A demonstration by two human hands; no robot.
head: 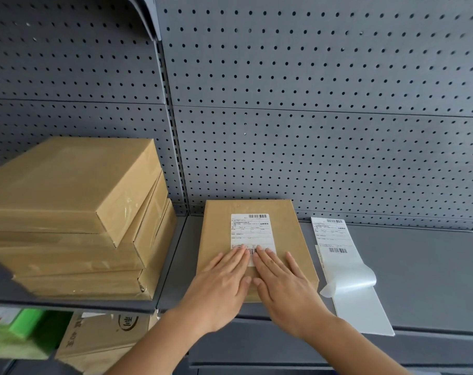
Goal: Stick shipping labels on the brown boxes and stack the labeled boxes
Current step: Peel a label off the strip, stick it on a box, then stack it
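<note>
A: Why are both hands lying flat on that box (292, 239)?

B: They look to be smoothing the label (251, 231) down. The left hand (224, 277) and right hand (284, 280) sit side by side, fingers straight and close together, gripping nothing. Their tips press on the label's lower edge. Flat hands spread the pressure, so I'd judge the aim is to seat the sticker without wrinkles.

A: And the box itself?

B: It lies flat on the grey shelf (419, 266), label side up, its far end near the pegboard (311, 104). Lying flat gives a firm face to press on.

A: What's the white thing to its right?

B: A backing strip (351, 274), just beside the box. Its near part is bare and glossy with a corner curled up, which suggests a label was peeled from there. A spare label (330, 234) sits on its far end, handy for another box.

A: The stack (75, 212) on the left?

B: Brown boxes piled slightly askew, apart from the one being pressed. The top face shows no label, so they're probably waiting their turn. I can't see the lower faces.

A: What's left?

B: My guess is to finish rubbing the label, then set this box aside to begin the labeled pile.
</note>
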